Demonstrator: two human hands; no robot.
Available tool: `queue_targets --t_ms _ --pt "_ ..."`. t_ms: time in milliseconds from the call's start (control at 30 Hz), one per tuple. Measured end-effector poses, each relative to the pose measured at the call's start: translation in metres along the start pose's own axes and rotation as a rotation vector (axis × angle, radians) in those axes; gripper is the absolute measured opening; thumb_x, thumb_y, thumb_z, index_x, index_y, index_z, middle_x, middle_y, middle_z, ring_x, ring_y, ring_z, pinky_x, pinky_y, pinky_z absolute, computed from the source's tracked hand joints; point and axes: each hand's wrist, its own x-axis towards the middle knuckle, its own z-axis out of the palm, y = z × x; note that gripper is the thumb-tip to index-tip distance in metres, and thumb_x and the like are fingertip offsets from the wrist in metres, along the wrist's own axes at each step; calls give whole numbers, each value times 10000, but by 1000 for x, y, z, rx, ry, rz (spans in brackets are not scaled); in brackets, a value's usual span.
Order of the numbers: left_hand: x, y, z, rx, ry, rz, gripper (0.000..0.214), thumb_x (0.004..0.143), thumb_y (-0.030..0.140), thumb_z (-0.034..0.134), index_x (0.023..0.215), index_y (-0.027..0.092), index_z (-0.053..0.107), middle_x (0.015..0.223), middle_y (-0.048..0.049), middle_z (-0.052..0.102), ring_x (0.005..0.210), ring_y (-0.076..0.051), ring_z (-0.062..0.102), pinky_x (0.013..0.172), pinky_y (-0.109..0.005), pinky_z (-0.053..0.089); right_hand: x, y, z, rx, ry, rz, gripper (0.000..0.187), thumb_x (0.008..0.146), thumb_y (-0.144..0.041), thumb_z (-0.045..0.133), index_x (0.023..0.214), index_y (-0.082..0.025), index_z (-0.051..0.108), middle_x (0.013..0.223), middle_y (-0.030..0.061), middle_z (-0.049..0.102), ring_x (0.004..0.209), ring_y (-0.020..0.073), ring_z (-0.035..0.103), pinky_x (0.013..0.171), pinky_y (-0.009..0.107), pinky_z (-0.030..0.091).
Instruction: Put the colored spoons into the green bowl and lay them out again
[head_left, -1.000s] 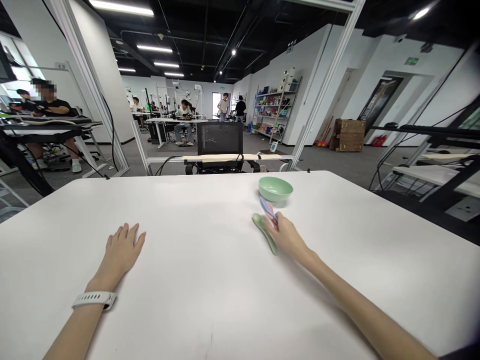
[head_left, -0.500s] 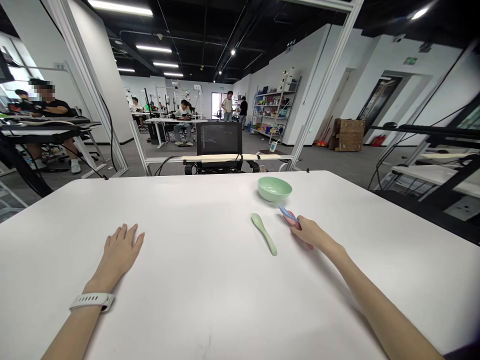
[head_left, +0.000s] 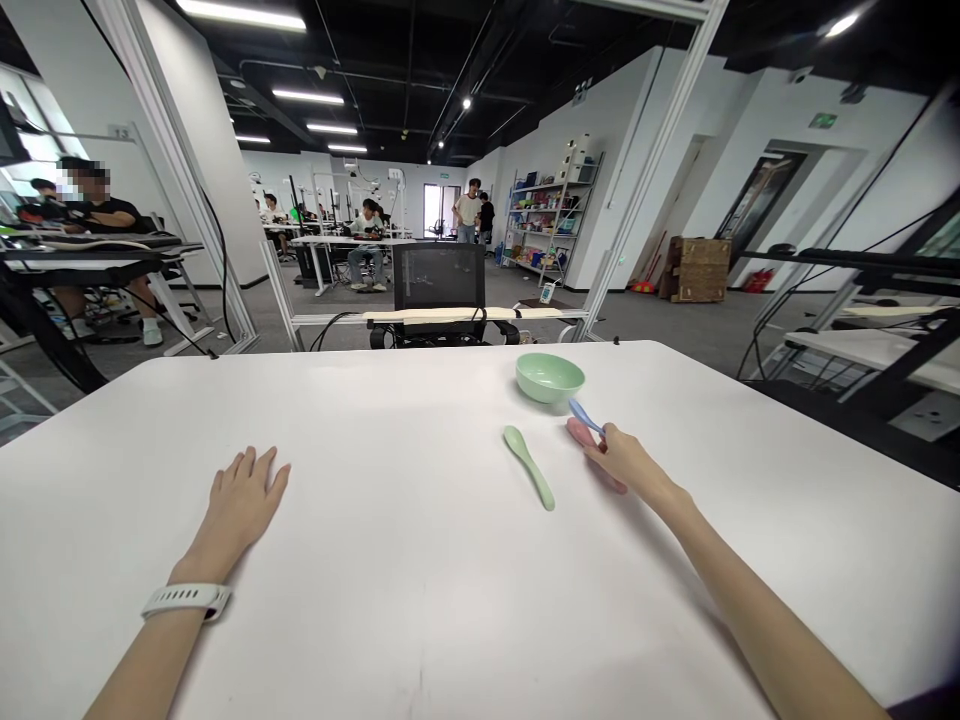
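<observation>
My right hand (head_left: pixel 622 458) is closed on the handle of a blue spoon (head_left: pixel 586 416), whose bowl end points away from me toward the green bowl (head_left: pixel 550 378). Beneath that hand lies a pink spoon (head_left: pixel 580 433), partly covered by my fingers; whether they touch it I cannot tell. To the left of it a green spoon (head_left: pixel 529 468) rests on the white table (head_left: pixel 390 540). My left hand (head_left: pixel 241 500) lies flat on the table at the left, fingers spread, holding nothing. A pale watch strap circles that wrist.
Past the table's far edge stands a black mesh chair (head_left: pixel 439 278), behind a metal frame bar. Upright metal posts rise at both far corners. Further back are a shelf (head_left: pixel 553 215) with goods, a wooden crate (head_left: pixel 694 269) and several people.
The blue spoon has shifted slightly right and away from the pink spoon, showing more of the pink one. My left hand has stayed in place. A standing person in the background has moved slightly.
</observation>
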Motion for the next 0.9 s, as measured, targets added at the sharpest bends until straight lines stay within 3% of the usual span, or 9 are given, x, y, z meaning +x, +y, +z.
queue_targets --t_ms 400,600,900 --pt "1 -2 -1 -3 4 5 775 1081 495 338 1654 88 665 1770 -279 604 1680 -436 536 1368 -621 433 -8 -5 -5 17 -17 29 39 1167 -212 541 1131 -226 544 653 -34 626 522 202 619 663 316 456" --pt "4 -6 3 -15 5 14 834 1067 534 277 1648 76 661 1748 -295 620 1670 -447 543 1356 -650 441 -5 -3 -1 51 -5 9 99 1189 -306 573 1120 -246 535 612 -37 636 500 211 620 707 325 490" --pt "1 -1 0 -23 10 -2 846 1071 532 248 1650 70 658 1762 -288 607 1684 -437 526 1376 -629 413 -5 -1 -5 45 -41 14 86 1160 -306 582 1108 -242 557 533 -2 620 609 280 717 732 339 498"
